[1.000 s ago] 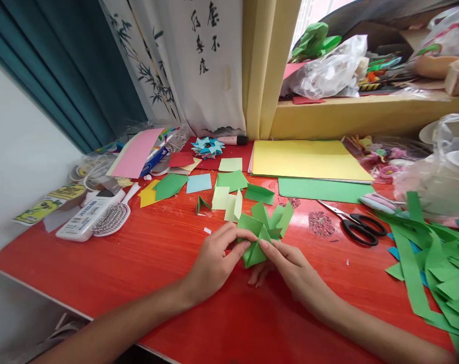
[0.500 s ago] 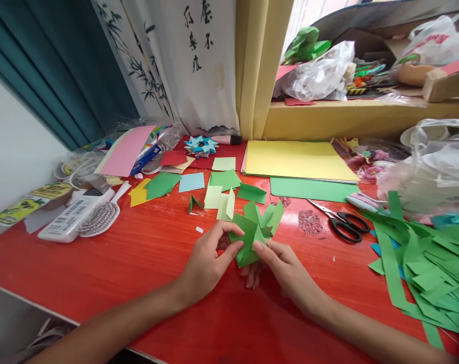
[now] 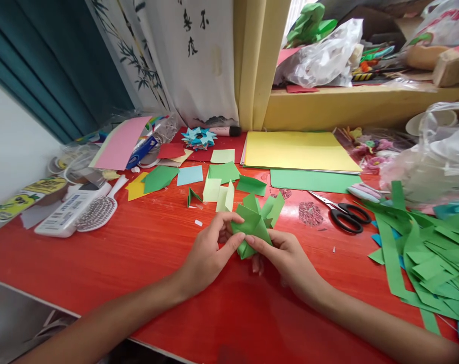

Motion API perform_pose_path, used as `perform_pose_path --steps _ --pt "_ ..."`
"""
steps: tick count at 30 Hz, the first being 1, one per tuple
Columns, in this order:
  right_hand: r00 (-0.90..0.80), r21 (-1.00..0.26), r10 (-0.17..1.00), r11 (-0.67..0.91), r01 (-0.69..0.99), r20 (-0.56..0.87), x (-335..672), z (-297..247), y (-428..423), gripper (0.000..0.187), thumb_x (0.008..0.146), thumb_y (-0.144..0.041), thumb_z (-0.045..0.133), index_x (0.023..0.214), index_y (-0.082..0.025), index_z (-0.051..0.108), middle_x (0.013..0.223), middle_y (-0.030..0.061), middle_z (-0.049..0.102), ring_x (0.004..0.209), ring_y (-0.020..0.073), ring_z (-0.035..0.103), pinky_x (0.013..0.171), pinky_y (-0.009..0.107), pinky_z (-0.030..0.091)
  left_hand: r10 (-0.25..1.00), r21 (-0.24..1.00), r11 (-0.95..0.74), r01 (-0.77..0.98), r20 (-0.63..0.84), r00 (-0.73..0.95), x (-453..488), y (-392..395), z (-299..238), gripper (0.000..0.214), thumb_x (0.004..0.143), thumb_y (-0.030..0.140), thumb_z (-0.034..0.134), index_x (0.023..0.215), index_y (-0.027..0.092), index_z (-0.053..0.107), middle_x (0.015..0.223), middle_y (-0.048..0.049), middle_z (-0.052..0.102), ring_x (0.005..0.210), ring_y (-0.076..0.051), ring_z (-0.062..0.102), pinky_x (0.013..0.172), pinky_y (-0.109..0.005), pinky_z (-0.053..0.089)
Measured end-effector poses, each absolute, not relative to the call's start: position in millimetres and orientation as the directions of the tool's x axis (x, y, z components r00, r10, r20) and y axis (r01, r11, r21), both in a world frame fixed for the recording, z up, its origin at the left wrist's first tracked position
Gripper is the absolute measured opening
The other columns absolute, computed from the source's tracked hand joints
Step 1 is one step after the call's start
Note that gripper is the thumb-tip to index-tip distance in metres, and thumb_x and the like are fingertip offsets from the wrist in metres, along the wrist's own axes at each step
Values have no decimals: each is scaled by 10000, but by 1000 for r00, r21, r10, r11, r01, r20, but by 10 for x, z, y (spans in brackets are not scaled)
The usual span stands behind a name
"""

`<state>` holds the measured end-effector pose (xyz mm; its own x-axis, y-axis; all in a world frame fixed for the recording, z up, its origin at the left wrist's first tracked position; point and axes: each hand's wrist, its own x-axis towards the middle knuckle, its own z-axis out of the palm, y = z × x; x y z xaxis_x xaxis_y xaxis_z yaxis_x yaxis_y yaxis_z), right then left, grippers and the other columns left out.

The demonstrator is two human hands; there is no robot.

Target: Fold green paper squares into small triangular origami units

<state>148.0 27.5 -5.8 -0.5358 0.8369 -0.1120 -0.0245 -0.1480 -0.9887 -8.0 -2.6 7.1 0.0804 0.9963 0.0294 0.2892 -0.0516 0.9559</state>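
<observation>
Left hand [image 3: 209, 250] and right hand [image 3: 290, 255] pinch green paper [image 3: 252, 222], centre; table [image 3: 111, 268] reaches its edge lower left; bag [image 3: 407, 177], right, holds something white.

Left fingers [image 3: 227, 217] partly hidden, green strips [image 3: 437, 260] cropped

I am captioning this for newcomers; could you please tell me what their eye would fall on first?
Probably the glossy red table, where the left hand and right hand pinch folded green paper mid-view. Next might come the heap of green strips at the right edge and the yellow sheet at the back.
</observation>
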Motion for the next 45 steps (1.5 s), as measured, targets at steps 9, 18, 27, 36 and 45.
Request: perform_pose_path --steps 9,18,27,36,45 --pt "-493 -984 860 -172 -37 -131 1506 -57 272 325 833 -363 556 581 -160 529 460 -24 542 432 84 498 458 196 373 976 973 -109 205 65 210 -88 -38 -1 269 861 199 478 1097 282 380 764 42 442 700 -89 464 638 -207 405" --pt "-456 -980 877 -192 -43 -151 1500 -88 288 324 825 -397 558 604 -162 533 477 -15 555 431 89 502 418 194 352 970 989 -108 100 83 226 -71 -60 -9 576 813 157 543 1265 313 221 897 19 456 751 -85 494 731 -234 433" --pt "-527 -991 841 -130 19 -120 1462 -31 226 350 855 -434 497 657 -153 563 547 0 566 498 102 539 493 198 415 993 997 16 72 -24 117 -128 25 42 373 842 224 513 1202 274 429 872 9 529 789 -110 516 682 -216 439" --pt "-559 -937 829 -189 -295 9 1513 -122 251 527 908 -519 259 801 -148 617 654 60 615 577 169 581 588 303 476 992 997 -21 73 12 126 -153 24 92 330 835 214 527 1144 264 426 774 35 533 643 -78 505 575 -179 429" --pt "-498 -974 865 -161 -159 -62 1474 -71 236 254 863 -362 514 715 -161 566 642 0 586 550 125 582 566 253 502 996 996 26 91 -33 79 -153 42 51 225 801 263 572 1015 223 511 739 40 531 648 -85 506 579 -185 432"
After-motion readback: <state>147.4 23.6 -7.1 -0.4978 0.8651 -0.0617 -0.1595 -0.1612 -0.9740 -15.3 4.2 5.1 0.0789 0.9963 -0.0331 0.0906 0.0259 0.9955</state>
